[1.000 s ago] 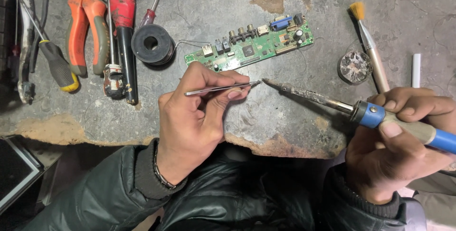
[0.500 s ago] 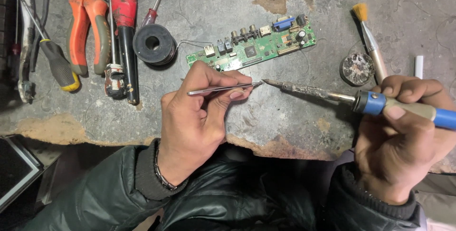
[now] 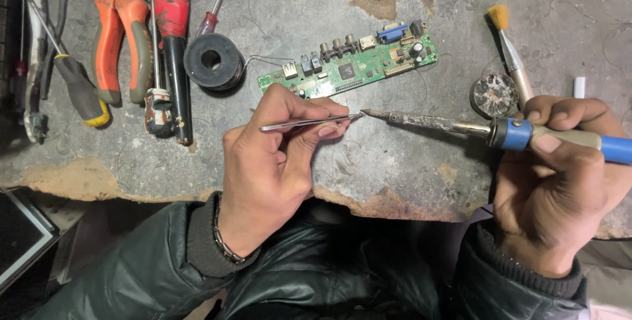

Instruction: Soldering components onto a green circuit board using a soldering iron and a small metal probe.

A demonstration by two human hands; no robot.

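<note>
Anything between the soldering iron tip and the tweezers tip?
Nothing visible. The soldering iron in the right hand points straight at the tweezers held by the left hand; tips nearly meet above bare bench.

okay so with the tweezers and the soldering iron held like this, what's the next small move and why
Probably ease the soldering iron tip the last bit left onto the tweezers tip. The right hand holds the iron level, its point almost meeting the tip pinched in the left hand, both held short of the green circuit board.

Left hand (image 3: 276,155) raised from a dark sleeve, fingers pinched closed, thumb and forefinger pointing right, right hand (image 3: 559,182) curled in a closed grip, thumb on top, both wrists cuffed
</note>
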